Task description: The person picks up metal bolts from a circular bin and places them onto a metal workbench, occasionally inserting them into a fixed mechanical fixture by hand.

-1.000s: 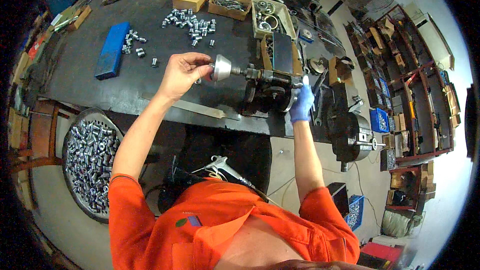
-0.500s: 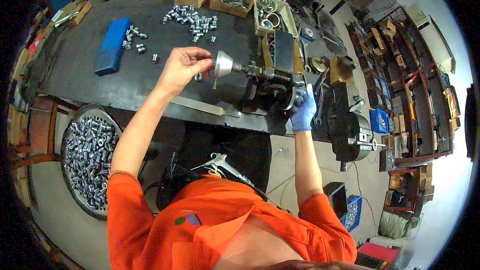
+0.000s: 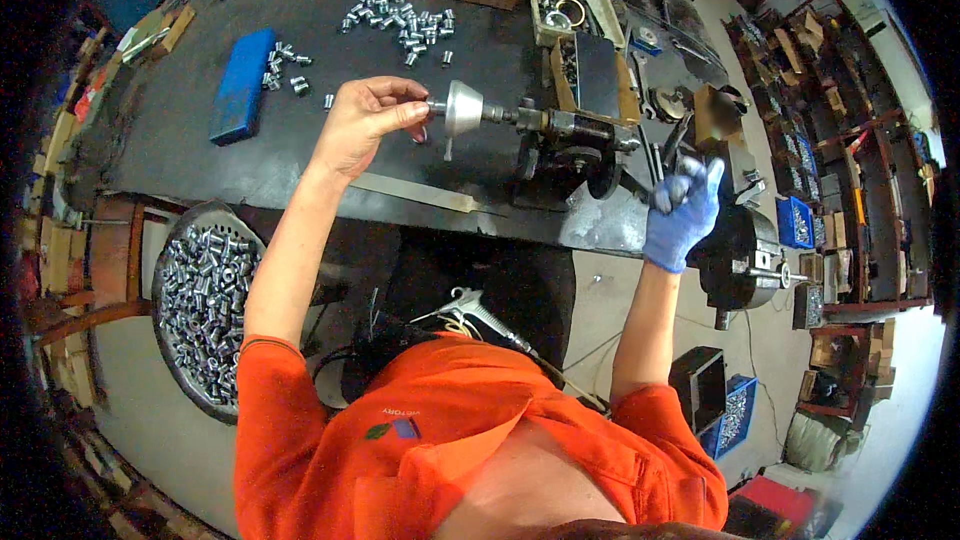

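My bare left hand [image 3: 372, 123] is closed, its thumb and fingers pinching a small metal sleeve [image 3: 436, 107] at the front of a silver cone-shaped head [image 3: 464, 108]. Fingers hide most of that sleeve. The cone sits on the spindle of a dark bench fixture [image 3: 575, 140] at the table's front edge. To the right, my right hand [image 3: 685, 205] in a blue-white glove is curled round the end of the fixture's dark lever [image 3: 634, 184], thumb pointing up. Similar shiny sleeves [image 3: 400, 22] lie loose on the dark table beyond my left hand.
A blue block [image 3: 242, 85] lies at left, a flat metal strip [image 3: 415, 192] along the front edge. Boxes of parts [image 3: 575, 5] stand behind the fixture. A round perforated tray [image 3: 210, 310] full of sleeves is at lower left; an air gun [image 3: 470, 315] hangs before me. A black machine [image 3: 740, 260] stands right.
My right hand has swung away from the fixture to the right, with the lever. My left hand stays at the cone's front. The whole view has shifted slightly.
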Tool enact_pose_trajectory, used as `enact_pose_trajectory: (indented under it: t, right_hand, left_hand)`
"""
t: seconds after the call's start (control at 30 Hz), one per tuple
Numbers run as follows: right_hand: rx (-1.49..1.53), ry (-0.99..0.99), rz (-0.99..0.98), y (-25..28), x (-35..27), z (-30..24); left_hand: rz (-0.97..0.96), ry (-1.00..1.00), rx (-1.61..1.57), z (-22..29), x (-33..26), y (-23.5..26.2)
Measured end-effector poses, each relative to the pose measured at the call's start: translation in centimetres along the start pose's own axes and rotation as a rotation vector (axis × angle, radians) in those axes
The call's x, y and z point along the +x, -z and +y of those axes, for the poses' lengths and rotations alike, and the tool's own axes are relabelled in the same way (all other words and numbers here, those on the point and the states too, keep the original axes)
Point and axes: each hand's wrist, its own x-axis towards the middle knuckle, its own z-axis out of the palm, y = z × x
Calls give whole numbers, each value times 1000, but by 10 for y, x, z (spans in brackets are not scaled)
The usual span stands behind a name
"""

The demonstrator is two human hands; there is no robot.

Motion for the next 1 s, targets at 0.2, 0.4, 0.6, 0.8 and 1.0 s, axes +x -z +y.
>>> enact_pose_trajectory:
  t: [0.2, 0.4, 0.6, 0.8, 1.0]
  right_hand:
    - [-117, -351, 230, 31, 9, 58]
    - [6, -357, 13, 35, 42, 84]
    - [30, -355, 42, 21, 20, 69]
    - [8, -346, 40, 35, 22, 76]
    - [-36, -278, 79, 39, 26, 83]
  left_hand:
    - [27, 10, 36, -3, -13, 14]
    - [25, 2, 567, -20, -8, -9]
    - [388, 124, 1338, -51, -21, 67]
    - [313, 177, 1613, -46, -23, 73]
    - [298, 254, 1679, -43, -41, 106]
